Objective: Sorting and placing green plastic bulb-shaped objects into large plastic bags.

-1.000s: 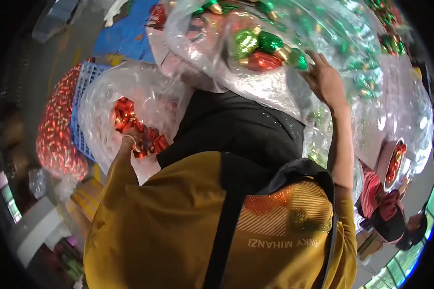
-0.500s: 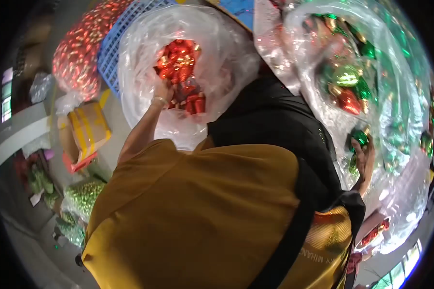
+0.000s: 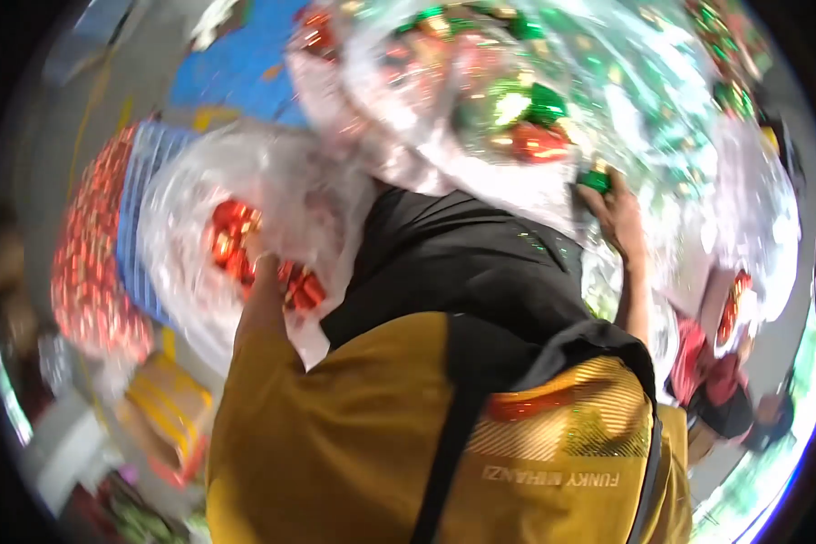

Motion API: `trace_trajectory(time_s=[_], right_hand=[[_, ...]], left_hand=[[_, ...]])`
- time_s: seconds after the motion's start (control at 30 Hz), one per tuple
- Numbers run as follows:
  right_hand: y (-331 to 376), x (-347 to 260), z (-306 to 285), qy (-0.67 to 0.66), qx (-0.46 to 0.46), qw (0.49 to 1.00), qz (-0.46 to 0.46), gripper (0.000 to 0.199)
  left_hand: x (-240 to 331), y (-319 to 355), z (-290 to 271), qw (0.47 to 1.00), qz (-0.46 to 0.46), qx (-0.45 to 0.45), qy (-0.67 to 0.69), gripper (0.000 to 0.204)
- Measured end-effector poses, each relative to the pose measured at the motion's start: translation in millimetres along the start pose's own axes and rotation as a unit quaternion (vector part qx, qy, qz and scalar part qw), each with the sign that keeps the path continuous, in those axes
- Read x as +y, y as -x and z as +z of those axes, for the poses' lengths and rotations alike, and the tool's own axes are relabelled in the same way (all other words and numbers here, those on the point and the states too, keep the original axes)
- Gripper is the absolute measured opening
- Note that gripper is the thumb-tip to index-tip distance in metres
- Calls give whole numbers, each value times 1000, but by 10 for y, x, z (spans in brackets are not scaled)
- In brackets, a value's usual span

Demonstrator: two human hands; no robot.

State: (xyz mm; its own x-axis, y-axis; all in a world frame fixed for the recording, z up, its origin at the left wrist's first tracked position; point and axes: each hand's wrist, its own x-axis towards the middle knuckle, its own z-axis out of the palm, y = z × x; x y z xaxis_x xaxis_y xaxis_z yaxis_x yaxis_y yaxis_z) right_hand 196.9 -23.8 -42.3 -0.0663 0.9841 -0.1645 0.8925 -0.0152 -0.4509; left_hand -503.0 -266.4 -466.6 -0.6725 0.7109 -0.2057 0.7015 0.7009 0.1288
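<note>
Wearing a mustard-yellow top (image 3: pixel 335 426) across bottom centre of frame, with a black strap (image 3: pixel 440 462) running down it. Also wearing black trousers (image 3: pixel 462 263), mid-frame. Reaching with the left hand (image 3: pixel 259 252), left of centre, into a whitish clear plastic bag (image 3: pixel 177 249), right in among red ornaments (image 3: pixel 233 225). Losing the left fingers in blur and red pieces, so not being able to tell apart from together, or holding from merely touching. Holding a shiny green ornament (image 3: pixel 596 179) in the right hand (image 3: pixel 620 216), right of upper centre; curling thumb and fingers round it, clamping on it. Holding it just above the edge of a big clear bag (image 3: pixel 508 186), filling upper centre to upper right. Seeing inside that bag a yellow-green ornament (image 3: pixel 508 107), a dark green one (image 3: pixel 546 105) and a red one (image 3: pixel 539 143), all bunching close together. Moving outward: noting a blue crate (image 3: pixel 139 222) at left, just beside the smaller bag, then a bulging sack of red pieces (image 3: pixel 98 258) at far left. Spotting a yellow-taped cardboard box (image 3: pixel 168 399) lower left, a co-worker in reddish clothing (image 3: pixel 727 385) lower right, a blue surface (image 3: pixel 236 77) upper left.
</note>
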Motion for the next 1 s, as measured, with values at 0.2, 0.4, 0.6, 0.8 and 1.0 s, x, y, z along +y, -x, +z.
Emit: trace_trajectory(time_s=[0.2, 0.4, 0.6, 0.8, 1.0], right_hand=[[419, 126, -575, -139, -28, 979, 148, 59], [533, -591, -1023, -250, -8, 959, -134, 61], [237, -925, -775, -110, -70, 954, -269, 65], [311, -849, -815, -172, -64, 944, -273, 61], [261, -807, -819, -162, -77, 930, -321, 58]], left_hand=[[1427, 108, -964, 963, 63, -204, 165, 32], [2174, 1068, -3312, 807, 99, -238, 531, 43], [4601, 1677, -4817, 737, 576, -100, 339, 57], [5950, 1860, -4625, 675, 727, -126, -8, 58], [6341, 1810, -4227, 637, 754, -55, -151, 59]])
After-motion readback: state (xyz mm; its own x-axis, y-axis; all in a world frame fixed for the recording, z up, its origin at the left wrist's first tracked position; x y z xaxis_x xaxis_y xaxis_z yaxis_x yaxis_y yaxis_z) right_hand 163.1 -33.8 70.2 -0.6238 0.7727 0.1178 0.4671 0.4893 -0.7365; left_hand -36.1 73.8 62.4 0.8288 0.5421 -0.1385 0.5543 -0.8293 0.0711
